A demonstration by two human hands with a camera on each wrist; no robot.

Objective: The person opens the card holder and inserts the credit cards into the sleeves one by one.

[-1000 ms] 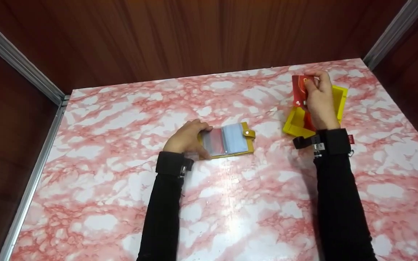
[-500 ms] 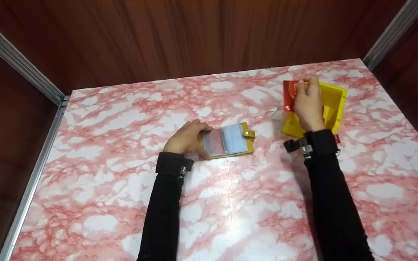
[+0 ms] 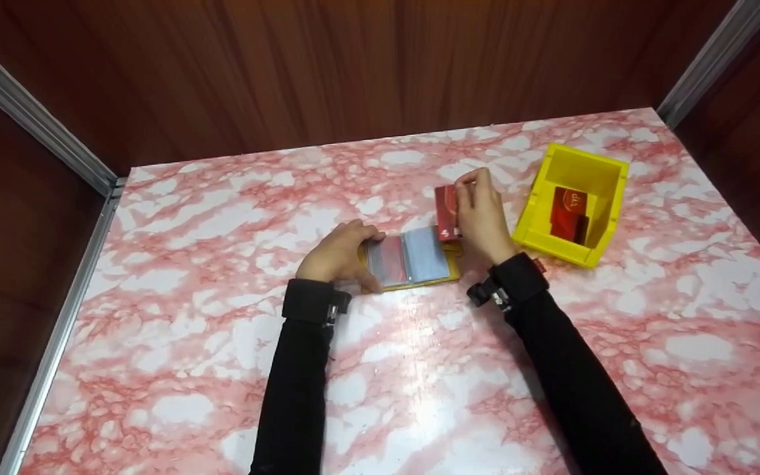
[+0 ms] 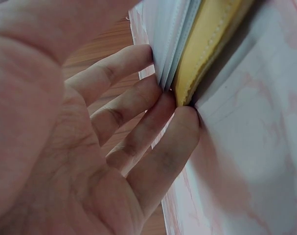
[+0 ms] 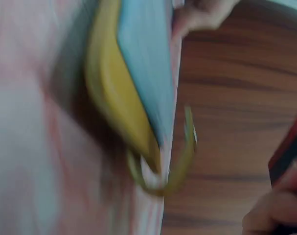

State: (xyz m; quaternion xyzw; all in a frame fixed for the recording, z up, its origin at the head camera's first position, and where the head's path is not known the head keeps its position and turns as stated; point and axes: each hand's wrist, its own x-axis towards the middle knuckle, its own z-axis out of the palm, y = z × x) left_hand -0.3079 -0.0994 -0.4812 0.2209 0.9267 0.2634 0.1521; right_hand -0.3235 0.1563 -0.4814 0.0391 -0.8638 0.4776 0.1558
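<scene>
A yellow card holder (image 3: pixel 454 272) lies spread on the table with its clear sleeves showing; something red shows through the left sleeve. My left hand (image 3: pixel 337 252) holds its left end, thumb at the near corner and fingers over the far side. In the left wrist view, fingertips (image 4: pixel 185 117) press at the yellow cover (image 4: pixel 202 49) and sleeve edges. My right hand (image 3: pixel 484 214) pinches a red card (image 3: pixel 446 212) above the holder's right end, overlapping the snap strap there in the head view. The right wrist view shows the strap (image 5: pixel 180 171) curling up, and the dark-backed card (image 5: pixel 287 149) at the right edge.
A yellow bin (image 3: pixel 541 245) stands to the right of my right hand, with red cards (image 3: pixel 568 204) inside. The marbled pink-and-white table (image 3: pixel 189 330) ends at a brown wood-grain panel (image 3: pixel 353 72) behind, with metal strips at the back corners.
My right hand has carried the red card left from over the yellow bin to the card holder's right end, uncovering the cards in the bin. My left hand has stayed on the holder.
</scene>
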